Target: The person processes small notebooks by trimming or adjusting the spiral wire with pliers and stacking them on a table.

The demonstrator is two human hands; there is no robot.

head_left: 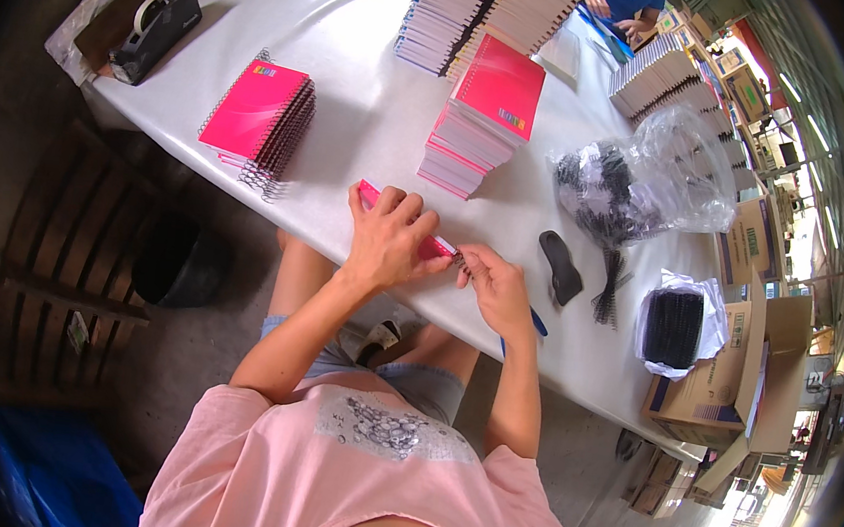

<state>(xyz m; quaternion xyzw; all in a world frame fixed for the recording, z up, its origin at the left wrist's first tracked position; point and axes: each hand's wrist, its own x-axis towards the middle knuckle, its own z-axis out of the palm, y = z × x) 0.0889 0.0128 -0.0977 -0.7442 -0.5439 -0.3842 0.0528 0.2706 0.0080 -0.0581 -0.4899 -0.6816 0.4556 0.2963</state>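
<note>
At the near edge of the table, my left hand (394, 236) grips a thin pink notebook (433, 247), held up on its edge. Its fingers wrap over the top, hiding much of the cover. My right hand (495, 288) is closed at the notebook's right end, pinching a dark spiral binding coil (461, 263); how far the coil runs through the pages is hidden. Beyond my hands rises a tall stack of pink notebooks (498, 84) with no coils showing. To the left sits a shorter pile of spiral-bound pink notebooks (255, 108).
Right of my hands lie a black curved object (560, 269), loose black coils (608, 290) and a clear plastic bag (686, 176). A cardboard box (702, 388) stands at the right, a tape dispenser (156, 34) far left. Another person's hands (635, 26) are at the far side.
</note>
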